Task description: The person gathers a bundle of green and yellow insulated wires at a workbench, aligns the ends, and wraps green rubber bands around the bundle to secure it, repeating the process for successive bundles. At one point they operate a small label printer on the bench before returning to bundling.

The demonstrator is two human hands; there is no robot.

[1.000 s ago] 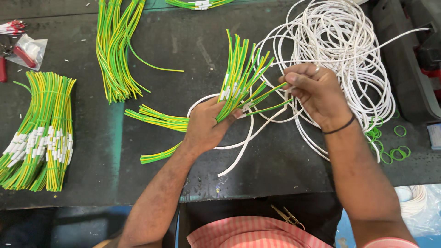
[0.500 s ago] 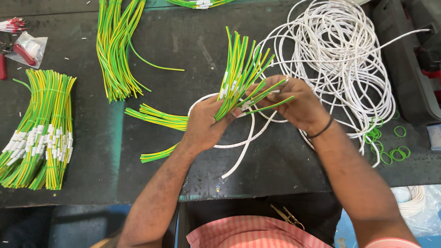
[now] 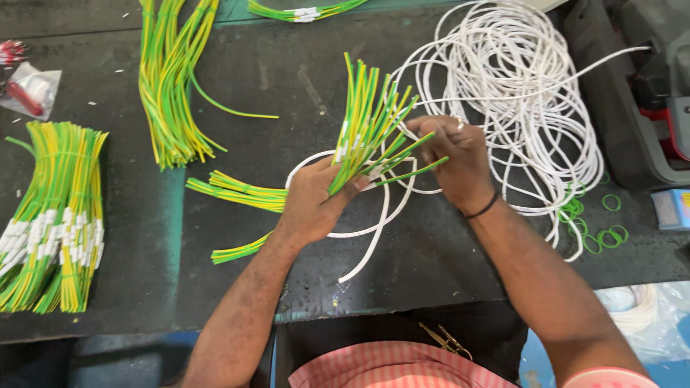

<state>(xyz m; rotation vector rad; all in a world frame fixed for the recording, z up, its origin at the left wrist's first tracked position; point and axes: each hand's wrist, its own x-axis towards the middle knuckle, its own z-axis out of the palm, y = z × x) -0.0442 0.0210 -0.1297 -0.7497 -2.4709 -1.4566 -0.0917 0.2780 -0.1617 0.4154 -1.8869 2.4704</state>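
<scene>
- The left hand (image 3: 313, 201) grips a wire bundle (image 3: 363, 118) near its lower end, above the desk (image 3: 445, 251).
- The bundle's long axis runs up and slightly right from that hand, its tips fanning apart.
- The right hand (image 3: 453, 162) is just right of the bundle, fingers pinched on a few splayed wires at mid-height.
- White cable coil (image 3: 517, 108) lies behind the right hand.
- Tied bundles (image 3: 54, 215) rest well apart at far left.

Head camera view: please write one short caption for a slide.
Left hand grips a fanned bunch of green-yellow wires while the right hand fingers their ends above a dark workbench, beside a white cable coil.
</scene>
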